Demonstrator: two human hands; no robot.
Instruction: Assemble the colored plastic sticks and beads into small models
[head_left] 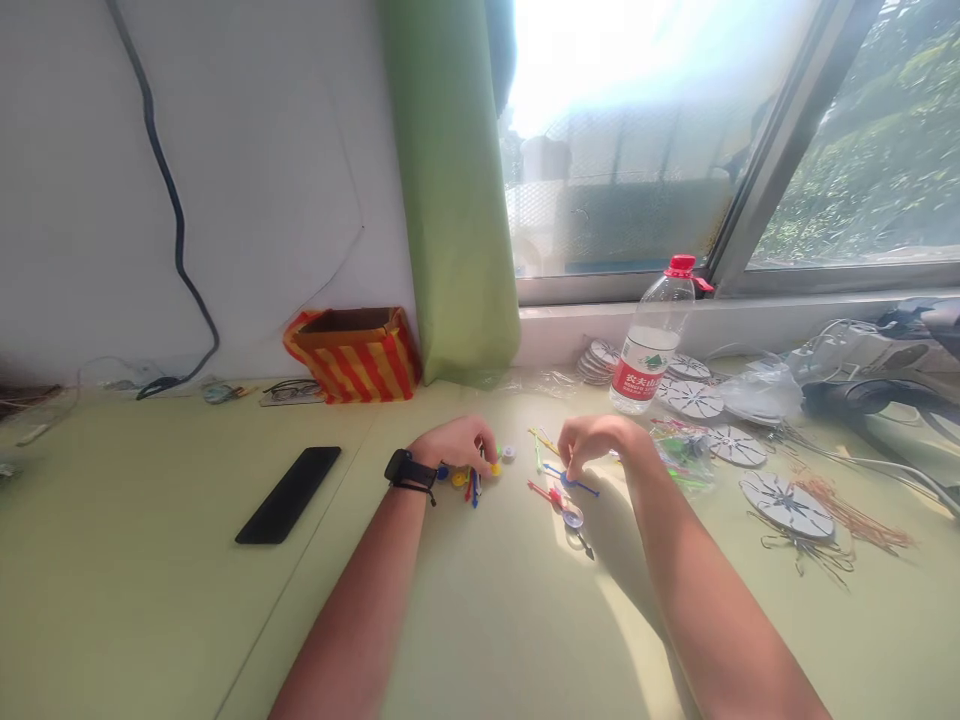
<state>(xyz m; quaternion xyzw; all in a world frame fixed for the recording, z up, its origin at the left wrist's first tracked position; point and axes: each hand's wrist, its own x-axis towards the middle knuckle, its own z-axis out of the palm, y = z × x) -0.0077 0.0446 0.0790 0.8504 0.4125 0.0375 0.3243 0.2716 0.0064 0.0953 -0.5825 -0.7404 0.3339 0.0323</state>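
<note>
My left hand (459, 442), with a black watch on the wrist, is bent over a small pile of coloured plastic pieces. Its fingers are closed, the tips at a small yellow plastic piece (495, 469). Under it lie a yellow disc (458, 480) and a dark blue arrow (475, 497). My right hand (596, 440) reaches down with its fingers pinched on the round hub of a blue plastic arrow (583, 487). Just nearer to me lie a red arrow (540, 491), a clear suction cup (573, 519) and a black arrow (585, 545). A green arrow (538, 452) lies left of that hand.
A black phone (289, 497) lies at left, with a striped box (360, 355) behind. At right stand a water bottle (651, 340) and slotted white discs (787, 503), with wire hooks (814, 560), a bag of coloured parts (682, 455) and cables (885, 465).
</note>
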